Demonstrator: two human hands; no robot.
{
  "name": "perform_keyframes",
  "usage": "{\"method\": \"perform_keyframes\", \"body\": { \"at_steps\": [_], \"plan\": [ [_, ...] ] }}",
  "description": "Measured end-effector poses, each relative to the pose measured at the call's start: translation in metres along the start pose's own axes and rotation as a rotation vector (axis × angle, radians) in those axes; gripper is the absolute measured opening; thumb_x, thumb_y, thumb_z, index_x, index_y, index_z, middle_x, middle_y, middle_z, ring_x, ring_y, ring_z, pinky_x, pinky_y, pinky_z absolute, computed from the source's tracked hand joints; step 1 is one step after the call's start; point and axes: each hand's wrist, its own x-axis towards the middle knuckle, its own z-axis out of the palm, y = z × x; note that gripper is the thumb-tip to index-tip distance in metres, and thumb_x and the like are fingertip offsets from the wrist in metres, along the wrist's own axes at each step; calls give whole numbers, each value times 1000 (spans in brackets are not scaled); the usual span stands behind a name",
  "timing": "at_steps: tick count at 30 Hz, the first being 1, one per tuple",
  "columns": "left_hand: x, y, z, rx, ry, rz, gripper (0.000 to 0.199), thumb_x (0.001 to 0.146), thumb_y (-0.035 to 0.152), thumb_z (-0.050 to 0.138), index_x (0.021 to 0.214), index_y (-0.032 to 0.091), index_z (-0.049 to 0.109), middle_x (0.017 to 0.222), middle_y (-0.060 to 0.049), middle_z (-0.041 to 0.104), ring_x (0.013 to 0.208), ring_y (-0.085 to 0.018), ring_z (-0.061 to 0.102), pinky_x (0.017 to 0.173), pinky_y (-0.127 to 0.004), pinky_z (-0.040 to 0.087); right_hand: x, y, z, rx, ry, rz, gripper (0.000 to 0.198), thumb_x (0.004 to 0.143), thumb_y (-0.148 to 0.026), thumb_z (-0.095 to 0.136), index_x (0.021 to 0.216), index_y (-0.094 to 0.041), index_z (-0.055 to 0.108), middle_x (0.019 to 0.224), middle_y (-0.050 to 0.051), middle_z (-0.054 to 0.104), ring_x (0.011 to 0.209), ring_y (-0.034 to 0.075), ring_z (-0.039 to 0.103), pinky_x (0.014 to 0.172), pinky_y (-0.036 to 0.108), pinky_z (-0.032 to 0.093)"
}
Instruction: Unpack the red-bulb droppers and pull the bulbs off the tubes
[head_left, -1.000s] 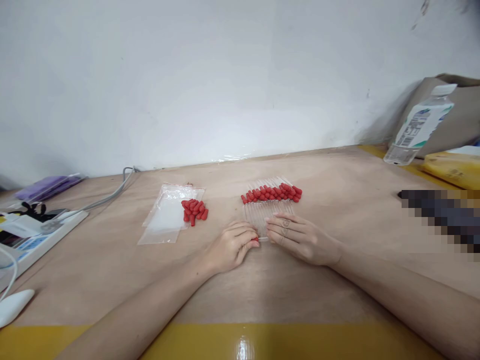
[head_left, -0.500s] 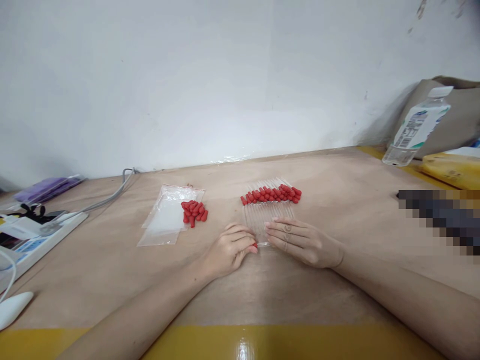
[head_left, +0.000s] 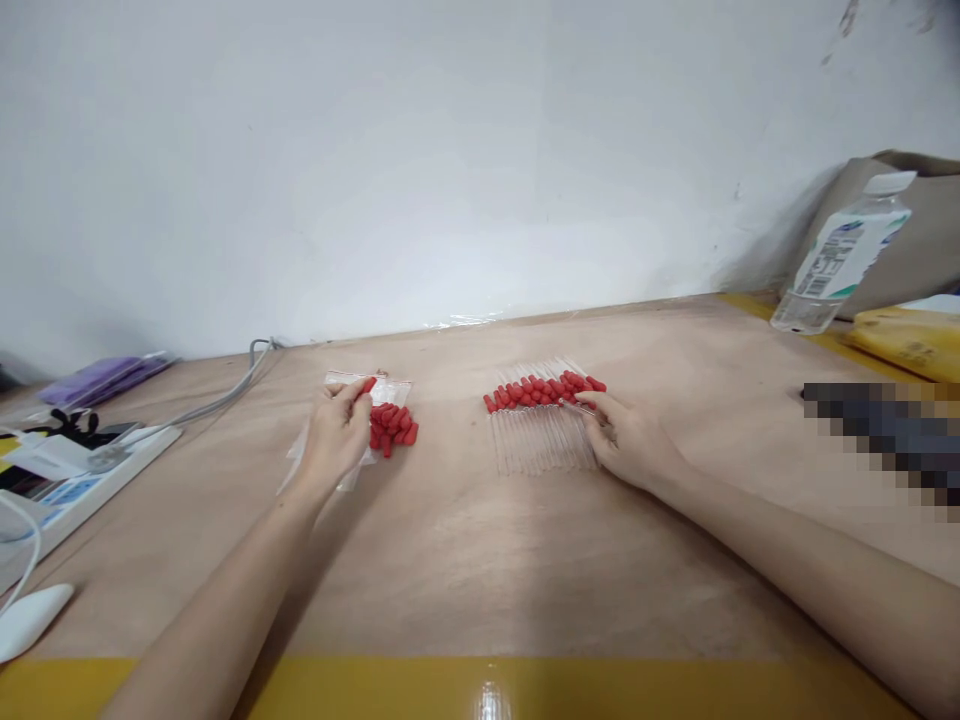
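Note:
My left hand (head_left: 337, 430) is raised over the clear plastic bags (head_left: 390, 388) and pinches a red rubber bulb (head_left: 367, 386) between thumb and fingers. Just right of it lies a small heap of loose red rubber bulbs (head_left: 393, 428). To the right is a row of thin glass droppers (head_left: 536, 440) laid side by side, their red bulbs (head_left: 529, 391) overlapping in a band. My right hand (head_left: 630, 435) is at the right end of this row, fingers closed on a glass dropper (head_left: 576, 408) there; the fingers partly hide it.
On the left are a power strip (head_left: 112, 470) with cables, a white mouse-like object (head_left: 34, 620) and a purple packet (head_left: 97, 380). A water bottle (head_left: 840, 260), a grey bag (head_left: 900, 250) and a yellow packet (head_left: 911, 340) stand at the right.
My left hand has moved from the droppers' lower end to the bags and bulb heap at the left. My right hand has shifted up and right to the bulb band.

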Motion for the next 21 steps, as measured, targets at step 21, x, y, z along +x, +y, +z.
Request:
{"method": "perform_keyframes", "body": {
  "at_steps": [21],
  "plan": [
    [19, -55, 20, -10, -130, -162, 32, 72, 47, 50, 78, 17, 60, 75, -3, 63, 68, -17, 57, 64, -26, 43, -6, -14, -2, -76, -178, -106, 37, 78, -51, 52, 91, -19, 65, 83, 5, 60, 82, 19, 54, 79, 36, 33]
  ]
}}
